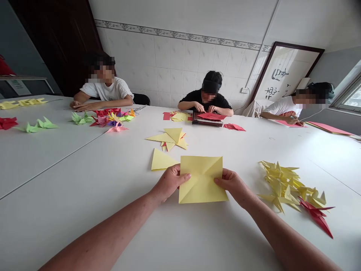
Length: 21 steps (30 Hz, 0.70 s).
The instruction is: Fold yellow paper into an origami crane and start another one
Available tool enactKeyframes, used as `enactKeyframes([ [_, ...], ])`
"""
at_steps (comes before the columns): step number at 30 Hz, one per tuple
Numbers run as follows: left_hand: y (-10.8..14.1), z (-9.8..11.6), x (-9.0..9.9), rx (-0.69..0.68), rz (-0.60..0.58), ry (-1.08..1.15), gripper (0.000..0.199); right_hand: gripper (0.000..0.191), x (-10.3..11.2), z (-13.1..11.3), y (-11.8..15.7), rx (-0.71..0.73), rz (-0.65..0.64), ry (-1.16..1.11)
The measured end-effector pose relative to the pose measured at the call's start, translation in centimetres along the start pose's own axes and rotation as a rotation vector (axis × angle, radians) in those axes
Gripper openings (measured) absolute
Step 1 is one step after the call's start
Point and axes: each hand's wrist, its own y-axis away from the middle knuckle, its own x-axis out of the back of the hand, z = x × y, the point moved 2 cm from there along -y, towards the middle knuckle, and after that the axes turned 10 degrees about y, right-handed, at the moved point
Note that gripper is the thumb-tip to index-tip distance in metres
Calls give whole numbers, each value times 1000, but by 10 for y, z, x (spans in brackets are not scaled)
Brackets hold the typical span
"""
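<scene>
A square yellow paper point(203, 188), unfolded and marked with a diagonal crease, is held up over the white table. My left hand point(171, 180) grips its left edge, thumb on top. On the opposite edge, my right hand point(231, 183) pinches the sheet the same way. Just behind my left hand lies a folded yellow paper triangle point(161, 160). Farther back is a loose pile of folded yellow papers point(172, 139) with bits of red among them.
Yellow folded cranes point(282, 182) and a red one point(317, 216) lie right on the table point(84, 210). Colourful cranes point(111, 119) sit back left. Three people sit across; the middle one handles red paper point(211, 116) on a dark box point(207, 122).
</scene>
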Motion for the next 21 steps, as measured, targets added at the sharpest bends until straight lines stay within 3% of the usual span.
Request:
enactKeyframes([
  [4,1,0,1,51,31,57,29,22,-1,-3,5,-18,-31,-116],
  [7,3,1,1,63,79,105,16,13,-3,-6,6,-79,22,-156],
  [11,5,5,-2,29,45,110,9,10,-1,-4,3,-111,68,-220],
  [16,4,5,-1,9,-21,-7,54,13,4,1,0,-141,136,-297],
  [21,6,-6,-1,-94,-44,-322,85,12,4,0,1,-130,148,-340],
])
